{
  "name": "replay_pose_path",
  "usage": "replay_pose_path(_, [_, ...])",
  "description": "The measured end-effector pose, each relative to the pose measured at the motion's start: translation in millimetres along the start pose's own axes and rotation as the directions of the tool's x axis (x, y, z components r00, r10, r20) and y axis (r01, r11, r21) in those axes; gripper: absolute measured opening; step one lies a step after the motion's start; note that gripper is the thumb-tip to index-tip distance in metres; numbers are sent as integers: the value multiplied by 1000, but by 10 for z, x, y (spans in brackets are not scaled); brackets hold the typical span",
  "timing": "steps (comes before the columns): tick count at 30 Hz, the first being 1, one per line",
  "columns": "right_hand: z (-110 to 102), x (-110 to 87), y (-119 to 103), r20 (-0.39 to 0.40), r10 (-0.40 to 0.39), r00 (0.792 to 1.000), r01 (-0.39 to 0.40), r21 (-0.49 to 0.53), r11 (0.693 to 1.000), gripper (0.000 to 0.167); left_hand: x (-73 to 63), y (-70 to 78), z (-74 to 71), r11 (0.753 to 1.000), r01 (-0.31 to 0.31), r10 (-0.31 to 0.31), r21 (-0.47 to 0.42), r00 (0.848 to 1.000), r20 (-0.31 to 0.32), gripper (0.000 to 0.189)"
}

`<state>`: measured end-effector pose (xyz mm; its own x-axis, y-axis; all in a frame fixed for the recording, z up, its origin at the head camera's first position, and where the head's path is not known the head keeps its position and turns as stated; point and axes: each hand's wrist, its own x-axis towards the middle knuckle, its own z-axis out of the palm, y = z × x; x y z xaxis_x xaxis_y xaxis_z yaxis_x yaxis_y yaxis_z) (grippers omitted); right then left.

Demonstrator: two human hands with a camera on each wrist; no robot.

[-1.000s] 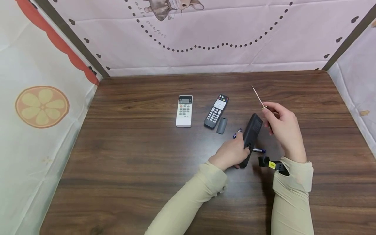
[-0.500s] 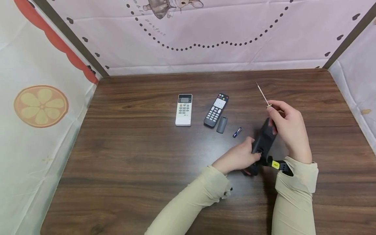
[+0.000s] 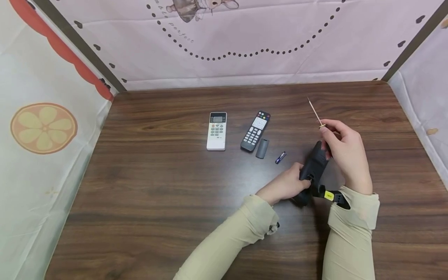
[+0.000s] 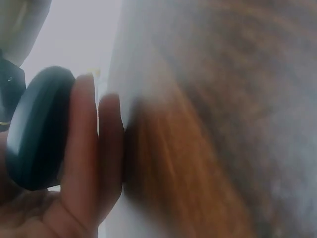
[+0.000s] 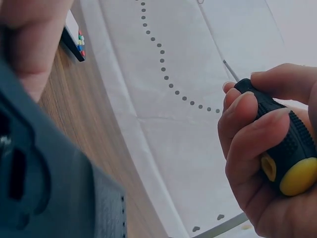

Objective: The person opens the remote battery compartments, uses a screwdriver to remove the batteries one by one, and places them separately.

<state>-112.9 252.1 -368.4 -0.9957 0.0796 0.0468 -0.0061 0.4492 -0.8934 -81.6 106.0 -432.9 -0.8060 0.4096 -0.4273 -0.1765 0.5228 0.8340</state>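
Note:
My left hand (image 3: 284, 184) grips a long black handheld device (image 3: 316, 163), tilted, its lower end towards me. In the left wrist view the device's rounded dark end (image 4: 42, 124) rests against my straight fingers. My right hand (image 3: 346, 157) is curled round a screwdriver (image 5: 285, 131) with a black and yellow handle. Its thin shaft points up and away from the device. The right fingers overlap the device's upper end in the head view. In the right wrist view a recessed slot shows on the device (image 5: 74, 183). A small blue battery (image 3: 280, 157) lies left of it.
On the brown wooden table (image 3: 157, 186) lie a white remote control (image 3: 216, 136), a black remote control (image 3: 255, 131) and a small dark cover (image 3: 262, 149). A pink printed cloth (image 3: 245, 70) stands behind the table's far edge, with more cloth at both sides.
My left hand and the device have moved right, beneath my right hand. The right hand has shifted slightly right with the screwdriver. A second battery, seen earlier beside the device, is hidden now.

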Motion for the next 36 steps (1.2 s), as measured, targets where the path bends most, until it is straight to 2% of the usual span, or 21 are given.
replay_pose_path(4, [-7, -1, 15, 3, 3, 1000, -3, -12, 1000, 30, 35, 3, -8, 996, 14, -17, -85, 999, -29, 39])
replay_pose_path(6, [-11, -2, 25, -1, 16, 1000, -16, -18, 1000, 31, 59, -5, -12, 986, 21, -27, -164, 999, -33, 38])
replay_pose_path(11, [-25, 9, 95, 1, 80, 997, -80, -64, 995, 36, 109, -31, -30, 936, 41, -51, -349, 999, -20, 38])
replay_pose_path(14, [-44, 21, 160, -3, 122, 992, -122, -119, 985, 39, 132, -37, -36, 914, 32, -46, -404, 999, -25, 37])
replay_pose_path(18, [-102, 27, 260, -10, 173, 985, -169, -283, 944, 45, 145, -47, -34, 890, 13, -40, -456, 998, -49, 36])
replay_pose_path(22, [-140, 35, 375, 27, 216, 976, -186, -413, 892, 48, 129, -53, -40, 874, 18, -65, -485, 995, -81, 37])
replay_pose_path(24, [-130, 48, 439, 55, 235, 970, -187, -446, 875, 46, 118, -53, -49, 882, 35, -92, -470, 991, -101, 38])
replay_pose_path(27, [-101, 68, 524, 82, 254, 964, -185, -480, 857, 44, 104, -38, -61, 913, 59, -120, -403, 984, -129, 40])
replay_pose_path(30, [-68, 81, 578, 87, 269, 959, -194, -491, 850, 43, 99, -13, -65, 954, 57, -110, -294, 980, -166, 42])
replay_pose_path(32, [-50, 85, 594, 85, 271, 959, -196, -491, 849, 44, 101, 1, -67, 972, 48, -93, -231, 978, -187, 43])
replay_pose_path(33, [-43, 88, 596, 85, 272, 959, -197, -489, 850, 45, 101, 5, -70, 978, 42, -82, -206, 978, -190, 45])
replay_pose_path(36, [-27, 96, 580, 96, 281, 955, -202, -483, 852, 46, 87, 11, -87, 963, 25, -66, -268, 987, -146, 50])
